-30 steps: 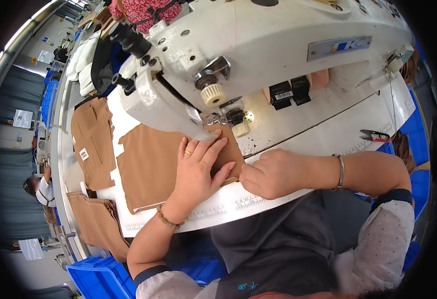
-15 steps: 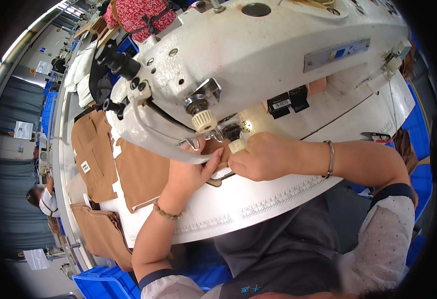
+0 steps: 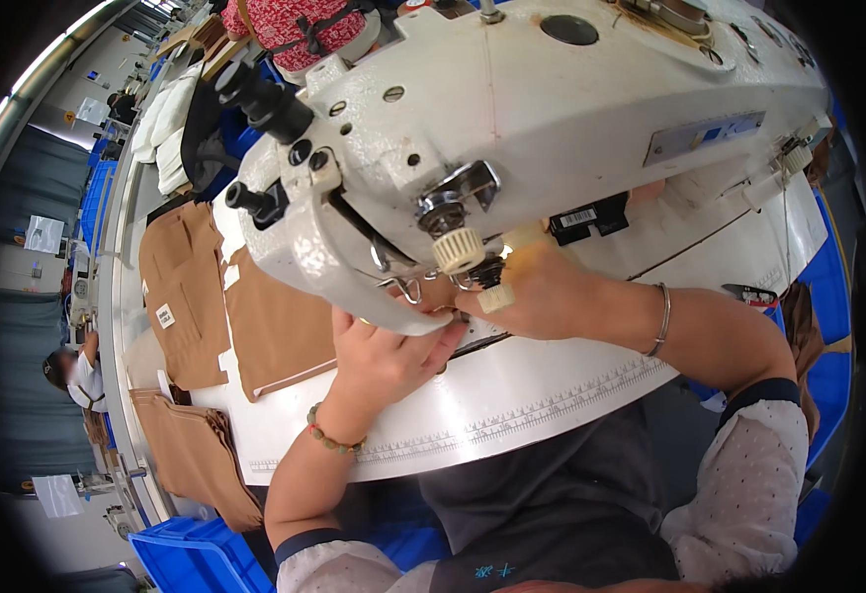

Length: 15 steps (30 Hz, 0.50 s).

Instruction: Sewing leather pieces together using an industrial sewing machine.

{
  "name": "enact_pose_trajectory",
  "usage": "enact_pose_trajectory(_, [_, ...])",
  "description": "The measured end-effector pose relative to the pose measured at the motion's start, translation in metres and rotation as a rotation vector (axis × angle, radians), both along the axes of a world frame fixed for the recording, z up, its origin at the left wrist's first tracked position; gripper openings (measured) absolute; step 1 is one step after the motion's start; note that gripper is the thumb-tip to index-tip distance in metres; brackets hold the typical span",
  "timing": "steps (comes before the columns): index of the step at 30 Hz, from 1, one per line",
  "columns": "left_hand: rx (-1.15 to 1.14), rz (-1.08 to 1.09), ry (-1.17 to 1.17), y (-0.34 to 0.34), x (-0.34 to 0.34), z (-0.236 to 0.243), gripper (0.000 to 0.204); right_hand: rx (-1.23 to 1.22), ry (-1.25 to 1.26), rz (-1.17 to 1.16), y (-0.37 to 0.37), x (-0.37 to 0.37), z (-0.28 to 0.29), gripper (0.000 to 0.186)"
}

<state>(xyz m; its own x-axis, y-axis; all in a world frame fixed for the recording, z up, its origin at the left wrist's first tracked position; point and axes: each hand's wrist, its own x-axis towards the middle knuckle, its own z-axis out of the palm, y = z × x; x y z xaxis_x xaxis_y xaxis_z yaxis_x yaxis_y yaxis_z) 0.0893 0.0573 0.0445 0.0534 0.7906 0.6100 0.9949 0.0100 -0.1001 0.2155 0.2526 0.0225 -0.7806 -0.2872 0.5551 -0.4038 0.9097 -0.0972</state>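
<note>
A white sewing machine (image 3: 542, 99) spans the upper middle, its presser area partly hiding my fingers. My left hand (image 3: 384, 361) is closed at the brown fabric just below the machine head, fingertips under a curved white guard (image 3: 319, 257). My right hand (image 3: 522, 296) is closed beside the lower cream knob (image 3: 495, 296), near the needle area; what its fingertips hold is hidden. A large brown fabric panel (image 3: 275, 336) lies left of my hands on the white table (image 3: 473, 415). Red-handled snips (image 3: 754, 295) lie beyond my right wrist.
Brown pieces (image 3: 178, 316) and a folded stack (image 3: 186, 445) are on the left. Blue bins (image 3: 196, 563) stand lower left and at right. A black labelled item (image 3: 586, 222) sits behind my right hand. Co-workers (image 3: 309, 25) (image 3: 85, 381) are at the back and far left.
Both hands moved inward under the machine head, the brown fabric between them drawn toward the needle area. My right hand rose up and to the right; my left fingers slipped beneath the guard.
</note>
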Motion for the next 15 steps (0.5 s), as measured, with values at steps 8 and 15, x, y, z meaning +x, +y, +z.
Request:
enact_pose_trajectory(8, [0.030,0.064,0.195,0.003,0.009,-0.001,0.019,-0.053,0.008,-0.051,-0.001,0.001,0.000,0.010])
enact_pose_trajectory(15, [0.023,0.010,0.031,0.006,0.014,0.002,0.019,-0.104,0.070,0.000,-0.001,-0.005,-0.007,0.004])
